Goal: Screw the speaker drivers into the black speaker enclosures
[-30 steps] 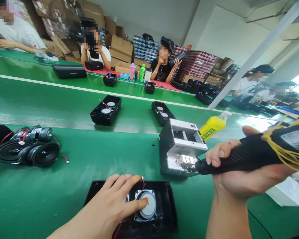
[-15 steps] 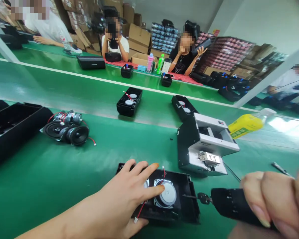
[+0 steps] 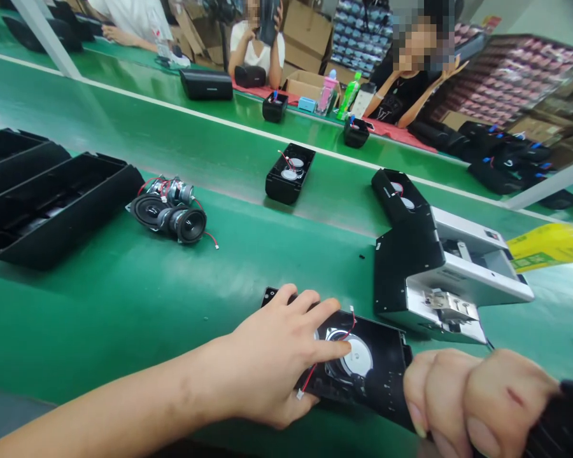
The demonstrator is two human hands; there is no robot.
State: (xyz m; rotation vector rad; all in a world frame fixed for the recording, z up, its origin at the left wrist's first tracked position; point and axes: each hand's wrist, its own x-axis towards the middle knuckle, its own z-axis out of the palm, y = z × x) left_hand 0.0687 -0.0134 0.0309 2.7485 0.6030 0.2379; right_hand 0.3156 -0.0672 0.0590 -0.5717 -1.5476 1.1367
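Note:
My left hand (image 3: 279,350) lies across a black speaker housing (image 3: 388,338), thumb at the near side and fingers over the far side, holding it on the green surface. Inside sits a round speaker driver (image 3: 359,357) with a pale back, touched by my index finger. A second driver is mostly under my fingers. Red-and-black wires (image 3: 307,380) with white plugs stick out. In my closed right hand (image 3: 463,397) is a black electric screwdriver (image 3: 389,389), pointing left over the housing. Its bit cannot be made out against the black.
A silver-and-black screw feeder (image 3: 451,273) stands beyond the housing, a yellow-labelled bottle (image 3: 554,245) behind it. Loose speaker drivers (image 3: 172,213) lie left of centre, near large black housings (image 3: 71,210). More housings (image 3: 290,173) sit farther back. Several people are across the table.
The view has shifted, so most things appear farther right. My right hand has moved left, bringing the screwdriver over the housing. My left hand keeps its hold.

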